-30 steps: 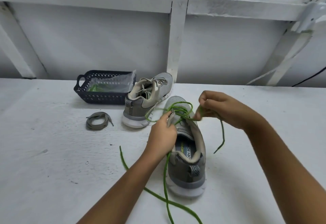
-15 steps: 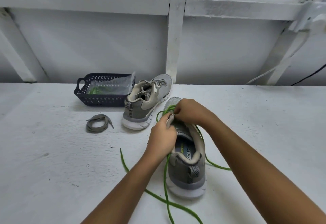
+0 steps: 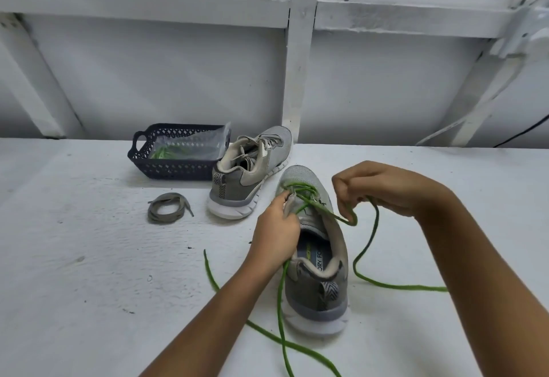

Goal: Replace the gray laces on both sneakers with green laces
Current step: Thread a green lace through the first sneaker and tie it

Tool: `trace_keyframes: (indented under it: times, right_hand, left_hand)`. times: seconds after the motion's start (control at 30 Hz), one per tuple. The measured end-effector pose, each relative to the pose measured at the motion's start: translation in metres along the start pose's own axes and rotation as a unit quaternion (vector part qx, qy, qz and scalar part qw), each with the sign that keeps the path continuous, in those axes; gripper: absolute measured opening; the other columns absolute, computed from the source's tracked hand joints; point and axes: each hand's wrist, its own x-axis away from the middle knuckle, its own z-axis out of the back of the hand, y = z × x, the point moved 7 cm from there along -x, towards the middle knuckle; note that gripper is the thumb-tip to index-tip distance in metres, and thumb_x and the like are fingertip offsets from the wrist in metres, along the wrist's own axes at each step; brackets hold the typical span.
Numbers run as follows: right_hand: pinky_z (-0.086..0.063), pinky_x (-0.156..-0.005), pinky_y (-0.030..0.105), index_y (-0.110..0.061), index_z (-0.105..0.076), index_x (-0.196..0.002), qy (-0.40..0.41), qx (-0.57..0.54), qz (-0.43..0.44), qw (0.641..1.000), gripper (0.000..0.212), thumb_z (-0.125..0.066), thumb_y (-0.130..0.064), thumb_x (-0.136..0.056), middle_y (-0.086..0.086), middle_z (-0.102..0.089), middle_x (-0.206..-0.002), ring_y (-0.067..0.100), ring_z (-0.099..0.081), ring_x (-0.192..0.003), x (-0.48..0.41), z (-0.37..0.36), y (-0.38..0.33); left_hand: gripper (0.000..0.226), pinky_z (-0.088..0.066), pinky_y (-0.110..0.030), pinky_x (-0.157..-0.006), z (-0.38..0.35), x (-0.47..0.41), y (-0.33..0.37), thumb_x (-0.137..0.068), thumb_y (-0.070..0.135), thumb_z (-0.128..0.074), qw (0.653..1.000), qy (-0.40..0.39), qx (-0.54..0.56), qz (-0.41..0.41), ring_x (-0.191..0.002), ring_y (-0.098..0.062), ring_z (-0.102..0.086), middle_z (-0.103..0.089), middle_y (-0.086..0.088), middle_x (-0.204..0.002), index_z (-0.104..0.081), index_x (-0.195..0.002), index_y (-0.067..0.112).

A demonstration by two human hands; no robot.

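Green lace [image 3: 353,218] is gripped in the curled right hand [image 3: 383,189], while the gray sneaker [image 3: 315,261] is pinched at its tongue by the left hand [image 3: 276,228].

Legible text: one item only.

1. Near sneaker [image 3: 318,302], on the blue insole [image 3: 315,250]: white capital letters "ORY FO", printed lengthwise, running from the heel toward the toe. The heel collar and the tongue cut off both ends of the wording.
2. Just left of these letters on the insole: a yellow-green mark, possibly a brand logo, too small to read.
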Motion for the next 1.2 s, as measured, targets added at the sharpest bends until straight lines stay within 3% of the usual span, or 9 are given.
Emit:
trace_keyframes:
  times: [0.13, 0.23, 0.37, 0.47, 0.7, 0.87, 0.93, 1.1, 1.2]
  right_hand:
    - [-0.045, -0.065, 0.017, -0.014, -0.066, -0.077, 0.06, 0.171, -0.066, 0.981, 0.028, -0.05, -0.026, -0.096, 0.002, -0.069, -0.071, 0.009, -0.059, -0.067, -0.013, -0.001, 0.01]
    - [-0.043, -0.066, 0.028, -0.004, -0.069, -0.085, 0.149, 0.31, -0.085, 0.935, 0.027, -0.052, -0.025, -0.092, 0.012, -0.068, -0.081, 0.021, -0.057, -0.074, -0.035, 0.002, 0.017]
    - [-0.039, -0.06, 0.029, -0.008, -0.056, -0.067, 0.134, 0.397, -0.13, 0.899, 0.028, -0.055, -0.027, -0.087, 0.008, -0.053, -0.065, 0.028, -0.054, -0.075, -0.062, -0.008, 0.036]
    - [-0.037, -0.063, 0.029, -0.016, -0.041, -0.057, 0.147, 0.407, -0.138, 0.891, 0.034, -0.056, -0.028, -0.085, 0.001, -0.04, -0.059, 0.028, -0.048, -0.073, -0.071, -0.011, 0.041]
    - [-0.035, -0.051, 0.023, -0.019, -0.058, -0.067, 0.182, 0.289, -0.092, 0.936, 0.016, -0.06, -0.018, -0.082, 0.0, -0.056, -0.068, 0.011, -0.05, -0.063, -0.049, -0.004, 0.028]
    - [-0.049, -0.069, 0.035, -0.015, -0.068, -0.074, 0.127, 0.229, -0.056, 0.964, 0.011, -0.064, -0.021, -0.083, 0.008, -0.066, -0.089, 0.024, -0.059, -0.078, -0.016, -0.008, 0.013]
    - [-0.047, -0.076, 0.03, -0.013, -0.07, -0.079, 0.099, 0.225, -0.039, 0.969, 0.01, -0.066, -0.022, -0.083, 0.006, -0.064, -0.097, 0.017, -0.059, -0.088, -0.005, -0.011, 0.008]
    - [-0.04, -0.07, 0.013, -0.022, -0.069, -0.075, 0.043, 0.208, -0.025, 0.977, 0.007, -0.069, -0.023, -0.082, -0.003, -0.06, -0.1, 0.004, -0.055, -0.09, 0.007, -0.017, 0.007]
    - [-0.041, -0.069, 0.017, -0.02, -0.07, -0.073, 0.023, 0.188, -0.023, 0.982, 0.008, -0.07, -0.021, -0.081, 0.002, -0.063, -0.093, 0.007, -0.055, -0.082, 0.006, -0.022, 0.007]
  left_hand:
    - [0.048, -0.037, -0.023, -0.086, -0.004, -0.002, -0.002, -0.092, 0.008, -0.039, 1.0, -0.006, -0.013, 0.002, -0.115, -0.018, -0.051, -0.05, -0.003, -0.139, -0.043, -0.139, 0.015]
    - [0.047, -0.037, -0.024, -0.082, -0.005, -0.003, -0.003, -0.091, 0.007, -0.039, 1.0, -0.009, -0.011, 0.003, -0.111, -0.017, -0.053, -0.054, -0.002, -0.133, -0.046, -0.136, 0.016]
    - [0.048, -0.04, -0.025, -0.088, -0.005, -0.003, -0.005, -0.089, 0.007, -0.039, 1.0, -0.012, -0.008, 0.007, -0.112, -0.017, -0.053, -0.055, -0.002, -0.131, -0.047, -0.136, 0.016]
    - [0.051, -0.041, -0.032, -0.1, -0.005, -0.004, -0.004, -0.084, 0.013, -0.039, 1.0, -0.01, -0.006, 0.0, -0.118, -0.02, -0.052, -0.056, -0.003, -0.132, -0.049, -0.134, 0.015]
    - [0.05, -0.039, -0.026, -0.095, -0.004, -0.004, -0.005, -0.09, 0.004, -0.039, 1.0, -0.002, -0.009, 0.003, -0.122, -0.019, -0.05, -0.053, -0.002, -0.136, -0.045, -0.138, 0.016]
    - [0.05, -0.044, -0.038, -0.098, -0.006, -0.005, -0.003, -0.09, 0.005, -0.039, 1.0, -0.001, -0.016, -0.007, -0.116, -0.028, -0.053, -0.056, -0.009, -0.132, -0.046, -0.137, 0.018]
    - [0.051, -0.042, -0.039, -0.101, -0.006, -0.005, -0.002, -0.091, 0.005, -0.04, 1.0, 0.003, -0.017, -0.007, -0.12, -0.026, -0.051, -0.053, -0.007, -0.136, -0.043, -0.14, 0.017]
    - [0.052, -0.036, -0.029, -0.104, -0.004, -0.003, 0.001, -0.092, 0.004, -0.04, 0.999, 0.015, -0.026, -0.019, -0.127, -0.021, -0.045, -0.047, -0.004, -0.142, -0.039, -0.143, 0.016]
    - [0.052, -0.035, -0.025, -0.099, -0.004, -0.003, 0.002, -0.093, 0.004, -0.04, 0.999, 0.014, -0.03, -0.019, -0.127, -0.021, -0.045, -0.047, -0.004, -0.142, -0.039, -0.143, 0.017]
